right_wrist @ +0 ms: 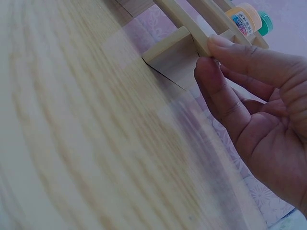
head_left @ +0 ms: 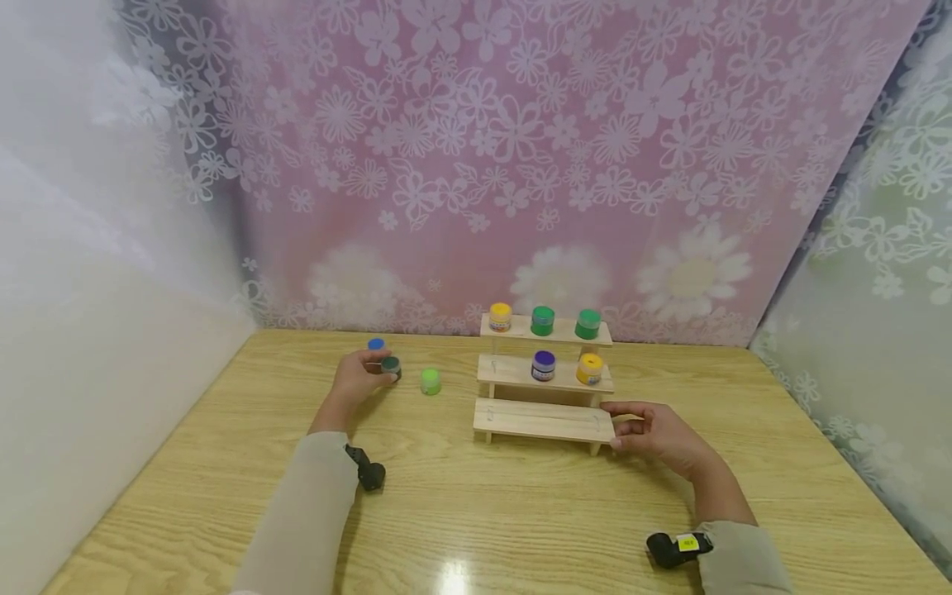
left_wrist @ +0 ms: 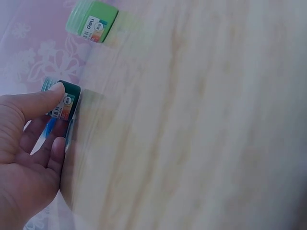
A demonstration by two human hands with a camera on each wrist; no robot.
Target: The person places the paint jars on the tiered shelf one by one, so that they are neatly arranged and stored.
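Observation:
My left hand (head_left: 354, 382) pinches a small paint jar with a dark green body (left_wrist: 72, 91) between thumb and fingers, low over the table. Just behind that hand shows a jar with a blue top (head_left: 376, 344), partly covered by the fingers. A light green jar (head_left: 430, 382) sits to the right of the held one. On the right, a three-step wooden rack (head_left: 543, 420) stands on the table. My right hand (head_left: 660, 434) grips the right end of its lowest board, the thumb on the upper side and the fingertips below, as the right wrist view shows.
The rack's top step carries a yellow jar (head_left: 500, 317) and two green jars (head_left: 542, 321). On the middle step are a purple jar (head_left: 544, 365) and another yellow jar (head_left: 590, 369). A flowered pink curtain (head_left: 476, 165) closes off the table's (head_left: 446, 512) back edge.

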